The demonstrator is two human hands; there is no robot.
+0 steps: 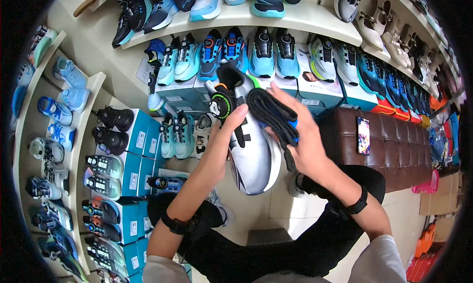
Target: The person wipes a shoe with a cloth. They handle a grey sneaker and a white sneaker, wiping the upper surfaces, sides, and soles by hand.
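Observation:
A white and silver running shoe [253, 163] with a black dial fastener [220, 105] is held up before me, its toe pointing down towards my lap. My left hand [220, 146] grips the shoe by its side, the thumb lying near the dial. In my right hand [306, 133] is a folded black cloth [271, 107] with some blue showing beneath it. The cloth lies over or right beside the shoe's upper; whether it touches there I cannot tell. The fingers on the shoe's far side are hidden.
Sports shoes [264, 52] stand on boxes under a curved shelf [303, 19]. To the left rise stacked teal shoeboxes [135, 177] and shelves with more shoes. A brown leather bench [391, 146] on the right carries a phone [363, 135]. A dark box-like object [269, 237] sits between my legs.

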